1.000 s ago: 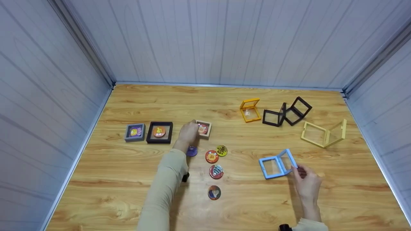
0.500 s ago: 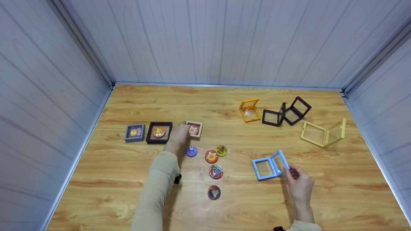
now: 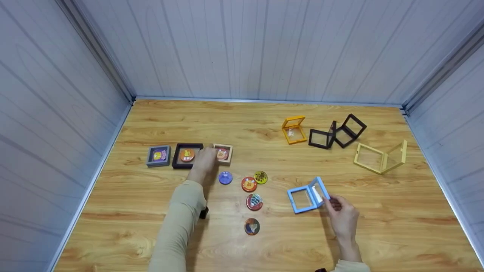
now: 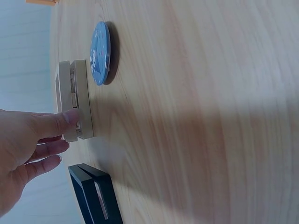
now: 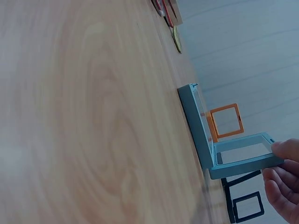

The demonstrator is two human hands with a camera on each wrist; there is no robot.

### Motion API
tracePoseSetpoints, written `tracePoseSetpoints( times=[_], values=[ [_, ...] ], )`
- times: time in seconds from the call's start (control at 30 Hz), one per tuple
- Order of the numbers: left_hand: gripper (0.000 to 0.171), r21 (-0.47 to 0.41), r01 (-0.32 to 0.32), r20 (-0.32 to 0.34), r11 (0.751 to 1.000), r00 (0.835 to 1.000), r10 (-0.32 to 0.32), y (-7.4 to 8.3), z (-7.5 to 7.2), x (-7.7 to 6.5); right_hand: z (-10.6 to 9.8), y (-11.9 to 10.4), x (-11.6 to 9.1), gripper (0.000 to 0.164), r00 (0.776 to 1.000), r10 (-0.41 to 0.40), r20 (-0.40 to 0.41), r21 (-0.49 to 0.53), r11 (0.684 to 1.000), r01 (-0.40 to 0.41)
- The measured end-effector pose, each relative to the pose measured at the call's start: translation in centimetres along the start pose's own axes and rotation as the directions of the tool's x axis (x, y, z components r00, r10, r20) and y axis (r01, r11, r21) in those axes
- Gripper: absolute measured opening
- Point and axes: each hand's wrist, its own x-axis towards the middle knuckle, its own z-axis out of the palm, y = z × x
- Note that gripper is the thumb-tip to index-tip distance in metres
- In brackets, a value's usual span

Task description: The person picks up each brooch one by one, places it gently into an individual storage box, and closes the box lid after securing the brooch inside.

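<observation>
Since half a second ago, the cream frame (image 3: 230, 155) has slid left toward the black frame (image 3: 187, 166) along with the left hand (image 3: 205, 158), and the blue frame (image 3: 312, 196) has shifted left with the right hand (image 3: 343, 216). We see the left hand pinching the cream frame at its left end, the thumb on the near edge and the other fingers behind; our left wrist view shows the frame's two halves a little apart, and a red badge (image 3: 222, 154) lies inside. Our right hand pinches the outer edge of the blue frame's raised half, thumb on top, while the other half lies on the surface (image 3: 280, 241) to that hand's left. Just left of the left hand stands the black frame around an orange badge (image 3: 187, 155); the hand covers part of its right side in the head view, and a gap separates it from the cream frame. Beyond it sits the grey frame (image 3: 159, 164). Nearer us, below the cream frame, lies a purple badge (image 3: 225, 177). Between our hands we also find an orange-red badge (image 3: 249, 184) beside a yellow badge (image 3: 261, 177), then a red-and-teal badge (image 3: 254, 202) and a dark round badge (image 3: 252, 226). Farther off, at the right, an orange frame (image 3: 292, 126), two dark frames (image 3: 350, 131) close together and a pale yellow frame (image 3: 385, 162) stand open.
</observation>
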Motion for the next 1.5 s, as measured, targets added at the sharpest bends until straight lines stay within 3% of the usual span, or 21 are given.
tracePoseSetpoints(
  times=[0.23,0.73,0.93,1.1,1.2,1.5],
  values=[
    [0.020,0.075,-0.041,-0.010,0.996,0.999,0.042,-0.3,-0.1,-0.3,0.8,-0.8,-0.3,0.012,0.999,0.006,0.034,0.021,1.000,-0.007],
    [0.016,0.130,-0.042,-0.039,0.991,0.998,0.048,-0.6,-0.2,-0.9,1.9,-2.0,-0.6,0.012,0.997,-0.010,0.080,0.043,0.999,0.006],
    [0.012,0.160,-0.065,-0.084,0.985,0.993,0.079,-0.7,-0.2,-1.2,2.1,-2.2,-0.9,0.014,0.997,-0.042,0.069,0.066,0.997,0.037],
    [0.011,0.209,-0.079,-0.116,0.975,0.988,0.105,-0.9,-0.2,-1.5,2.3,-2.6,-1.0,0.013,0.996,-0.009,0.084,0.073,0.997,0.003],
    [0.012,0.186,-0.076,-0.135,0.980,0.986,0.102,-0.9,-0.1,-1.7,2.3,-2.7,-1.1,0.013,0.996,0.001,0.092,0.076,0.997,-0.008],
    [0.022,-0.031,-0.026,-0.215,0.999,0.976,0.019,-0.1,0.0,-3.4,2.3,-2.8,-1.4,0.013,0.994,0.013,0.109,0.078,0.997,-0.022]
  ],
)
